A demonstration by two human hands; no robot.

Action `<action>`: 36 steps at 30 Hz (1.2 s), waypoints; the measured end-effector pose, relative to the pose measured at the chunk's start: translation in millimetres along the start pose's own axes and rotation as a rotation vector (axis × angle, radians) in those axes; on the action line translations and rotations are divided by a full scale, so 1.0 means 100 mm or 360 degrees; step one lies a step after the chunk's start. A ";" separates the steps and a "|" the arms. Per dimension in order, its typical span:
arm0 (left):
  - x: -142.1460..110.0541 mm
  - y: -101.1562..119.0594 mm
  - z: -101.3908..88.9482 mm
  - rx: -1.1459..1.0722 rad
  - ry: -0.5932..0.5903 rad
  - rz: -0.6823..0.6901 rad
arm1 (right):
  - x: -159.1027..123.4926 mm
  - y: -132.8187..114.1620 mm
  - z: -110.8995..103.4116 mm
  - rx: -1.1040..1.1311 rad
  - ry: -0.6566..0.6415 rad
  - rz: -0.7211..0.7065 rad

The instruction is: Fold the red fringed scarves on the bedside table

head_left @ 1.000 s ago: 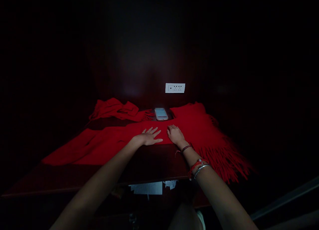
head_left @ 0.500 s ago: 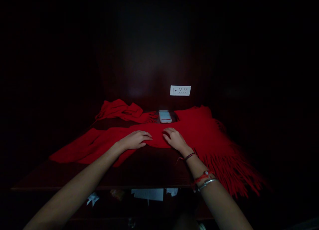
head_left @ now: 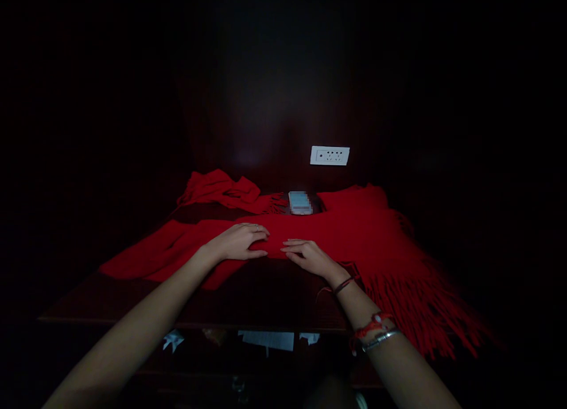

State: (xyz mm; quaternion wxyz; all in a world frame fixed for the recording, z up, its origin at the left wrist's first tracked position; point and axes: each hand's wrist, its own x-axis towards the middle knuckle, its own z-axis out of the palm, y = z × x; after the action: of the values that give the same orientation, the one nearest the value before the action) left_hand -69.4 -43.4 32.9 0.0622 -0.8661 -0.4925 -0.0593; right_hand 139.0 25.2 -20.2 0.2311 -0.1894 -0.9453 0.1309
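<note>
A long red scarf with a fringed end lies spread across a dark wooden table. My left hand rests on the scarf's near edge with its fingers curled over the cloth. My right hand lies beside it on the same edge, fingers bent and gripping the fabric. The two hands are close together, almost touching. Bracelets sit on my right wrist. A phone lies on the table just beyond the scarf.
A white wall socket sits on the dark panel behind the table. The scarf's fringe hangs over the table's right front edge. Scraps of white paper lie below the front edge. The room is very dark.
Both hands went from lying flat with fingers spread to curling over the scarf's near edge, and they drew a little closer to me. The view shifted slightly left.
</note>
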 end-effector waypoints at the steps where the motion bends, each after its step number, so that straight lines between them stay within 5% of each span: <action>1: 0.01 0.03 0.02 -0.0045 0.0034 0.0094 | 0.00 0.00 0.01 0.0029 0.0015 -0.0006; 6: 0.04 0.11 0.11 -0.0227 -0.0028 0.0430 | 0.01 0.03 0.03 0.0061 0.0128 0.0117; 15: -0.04 -0.18 0.08 -0.0064 -0.0029 0.0255 | 0.02 0.03 0.04 -0.0018 0.0272 0.0265; 20: -0.04 -0.26 0.10 0.0094 -0.0128 -0.0201 | 0.01 0.04 0.04 0.0010 0.0313 0.0237; 26: -0.10 -0.31 0.05 0.0156 -0.0387 -0.1181 | 0.01 0.01 0.02 -0.0037 0.0276 0.0206; 28: -0.12 -0.32 0.01 0.0190 -0.0367 -0.1345 | 0.01 -0.02 0.01 -0.0092 0.0222 0.0136; 33: -0.06 -0.19 0.05 0.0325 0.0201 -0.0974 | 0.01 -0.08 0.02 -0.0296 -0.0014 -0.0134; 36: 0.02 -0.06 0.19 0.0083 0.0068 -0.0527 | 0.02 -0.08 0.04 -0.0309 -0.0047 -0.0116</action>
State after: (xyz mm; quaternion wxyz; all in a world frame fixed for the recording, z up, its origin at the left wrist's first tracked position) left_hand -72.7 -35.5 14.5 0.0844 -0.7697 -0.6284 -0.0745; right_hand 133.3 18.3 -20.7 0.2022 -0.1745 -0.9631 0.0331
